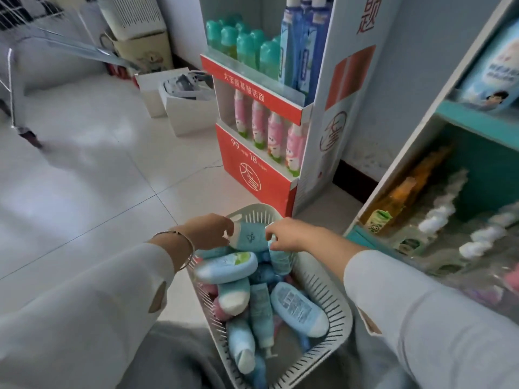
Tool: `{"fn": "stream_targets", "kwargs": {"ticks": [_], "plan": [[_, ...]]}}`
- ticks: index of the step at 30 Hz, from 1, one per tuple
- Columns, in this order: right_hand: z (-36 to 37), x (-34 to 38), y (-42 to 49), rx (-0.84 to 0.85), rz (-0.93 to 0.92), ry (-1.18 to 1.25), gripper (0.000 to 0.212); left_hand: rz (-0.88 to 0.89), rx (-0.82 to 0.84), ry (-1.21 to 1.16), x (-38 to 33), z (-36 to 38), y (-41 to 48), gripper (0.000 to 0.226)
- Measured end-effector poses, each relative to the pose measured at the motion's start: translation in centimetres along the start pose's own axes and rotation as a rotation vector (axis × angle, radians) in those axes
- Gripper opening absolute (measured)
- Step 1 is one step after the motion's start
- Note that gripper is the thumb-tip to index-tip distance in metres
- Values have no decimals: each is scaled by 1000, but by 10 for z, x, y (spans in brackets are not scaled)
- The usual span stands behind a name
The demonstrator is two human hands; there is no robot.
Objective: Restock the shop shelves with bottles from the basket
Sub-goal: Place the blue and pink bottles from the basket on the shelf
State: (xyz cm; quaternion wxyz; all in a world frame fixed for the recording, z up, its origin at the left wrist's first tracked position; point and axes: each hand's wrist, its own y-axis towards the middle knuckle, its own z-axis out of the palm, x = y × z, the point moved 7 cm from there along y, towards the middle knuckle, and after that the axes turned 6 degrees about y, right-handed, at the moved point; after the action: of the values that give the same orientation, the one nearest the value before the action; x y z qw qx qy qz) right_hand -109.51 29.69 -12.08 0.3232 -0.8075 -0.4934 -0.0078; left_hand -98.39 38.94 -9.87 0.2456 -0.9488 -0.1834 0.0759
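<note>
Lying crosswise over the far end of the white basket, a pale blue bottle runs left to right, white end leftward. The left hand curls round that end; the right hand pinches the other. Both forearms reach forward toward the red shelf.

The one view comes from a wide-angle camera on the person's head, looking forward and steeply down along both sleeves to the left hand and right hand. They grip a light-blue bottle close below the lens, over the white basket. Farther off it takes in the tiled floor, the red display stand ahead and a teal shelf unit at the right edge.
</note>
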Motion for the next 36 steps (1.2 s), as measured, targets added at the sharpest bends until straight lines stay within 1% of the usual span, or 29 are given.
{"fn": "stream_targets", "kwargs": {"ticks": [5, 7, 9, 12, 14, 16, 19, 24, 28, 30, 33, 36], "plan": [[53, 18, 29, 55, -104, -75, 33, 89, 204, 222, 1, 42, 13, 44], [74, 25, 36, 72, -146, -129, 39, 89, 277, 258, 3, 61, 17, 50], [91, 29, 42, 66, -149, -161, 48, 77, 319, 268, 6, 74, 20, 55], [102, 33, 53, -17, -113, -227, 61, 75, 346, 282, 10, 86, 25, 58], [105, 38, 61, -100, -129, -303, 65, 81, 355, 301, 14, 88, 31, 58], [108, 42, 67, -164, -158, -333, 60, 92, 355, 303, 18, 90, 37, 55], [107, 43, 69, -180, -178, -322, 47, 104, 365, 263, 19, 93, 41, 54], [93, 20, 41, -79, -264, -322, 46, 173, 408, 143, 2, 98, 31, 54], [102, -23, 4, 38, -203, -161, 46, 236, 472, 48, -18, 93, 27, 52], [111, -39, -11, 87, -151, -119, 49, 263, 450, 72, -28, 86, 29, 48], [124, -53, -22, 147, -111, -176, 53, 274, 363, 157, -33, 72, 36, 40], [132, -51, -25, 218, -181, -283, 55, 261, 273, 201, -28, 65, 44, 36]]}}
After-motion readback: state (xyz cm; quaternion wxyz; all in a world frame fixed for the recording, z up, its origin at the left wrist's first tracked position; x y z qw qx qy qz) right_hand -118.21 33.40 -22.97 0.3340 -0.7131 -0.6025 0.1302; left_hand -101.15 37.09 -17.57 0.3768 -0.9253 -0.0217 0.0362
